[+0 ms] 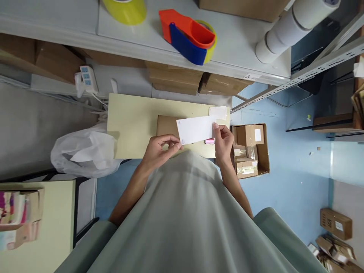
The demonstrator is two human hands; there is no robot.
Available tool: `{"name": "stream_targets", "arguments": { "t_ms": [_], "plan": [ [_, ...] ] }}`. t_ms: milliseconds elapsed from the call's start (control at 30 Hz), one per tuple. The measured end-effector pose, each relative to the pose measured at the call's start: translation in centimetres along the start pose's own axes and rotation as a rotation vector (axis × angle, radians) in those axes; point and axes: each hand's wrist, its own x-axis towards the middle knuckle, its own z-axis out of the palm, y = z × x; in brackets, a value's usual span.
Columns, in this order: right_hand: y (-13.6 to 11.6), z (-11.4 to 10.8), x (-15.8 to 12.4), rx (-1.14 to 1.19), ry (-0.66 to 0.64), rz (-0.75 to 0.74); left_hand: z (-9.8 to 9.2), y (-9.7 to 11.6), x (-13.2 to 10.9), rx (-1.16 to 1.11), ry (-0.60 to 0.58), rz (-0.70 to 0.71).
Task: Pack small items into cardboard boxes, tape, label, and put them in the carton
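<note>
A white label sheet (pixel 195 129) with small blue print along its left end is stretched between my two hands. My left hand (pixel 162 149) pinches its lower left corner between thumb and finger. At the other end, my right hand (pixel 223 142) grips the right edge with the thumb on top. Beneath the sheet, partly covered by it, a brown cardboard box (pixel 167 126) lies on the pale yellow table (pixel 133 121). A small pink and white item (pixel 209 141) lies beside my right hand, its kind unclear. More white paper (pixel 218 112) rests at the table's back right.
Above the table, a grey shelf (pixel 236 41) carries a red and blue tape dispenser (pixel 186 36), yellow tape (pixel 125 9) and white rolls (pixel 294 30). An open carton (pixel 266 151) of small boxes stands right. A white plastic bag (pixel 85 151) hangs left, below a power strip (pixel 88 79).
</note>
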Motion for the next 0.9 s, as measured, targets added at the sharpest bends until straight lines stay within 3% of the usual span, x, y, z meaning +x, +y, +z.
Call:
{"name": "stream_targets", "arguments": {
  "t_ms": [167, 333, 433, 533, 600, 700, 800, 900],
  "plan": [
    [-1.0, 4.5, -2.0, -0.021, -0.039, 0.024, -4.8, -1.1, -1.5, -0.046, -0.003, 0.036],
    [-0.5, 9.2, -3.5, 0.013, -0.118, 0.073, -8.8, -2.2, -3.0, -0.097, -0.031, 0.075],
    [0.2, 12.1, -4.6, -0.029, -0.273, 0.137, -10.7, -2.8, -3.8, -0.127, -0.03, 0.094],
    [-0.1, 14.4, -6.2, -0.221, -0.445, 0.115, -12.4, -3.1, -4.4, -0.12, -0.022, 0.106],
    [-1.4, 15.2, -7.5, -0.319, -0.458, 0.023, -13.4, -3.1, -4.7, -0.108, -0.013, 0.12],
    [-4.5, 15.4, -9.3, -0.259, -0.436, -0.119, -14.6, -3.1, -4.9, -0.064, 0.004, 0.143],
    [-7.6, 15.3, -10.7, -0.194, -0.47, -0.199, -15.5, -3.1, -5.0, -0.013, 0.009, 0.15],
    [-9.1, 15.8, -11.2, -0.218, -0.485, -0.238, -16.1, -3.2, -5.1, 0.024, -0.001, 0.138]
  ]
}}
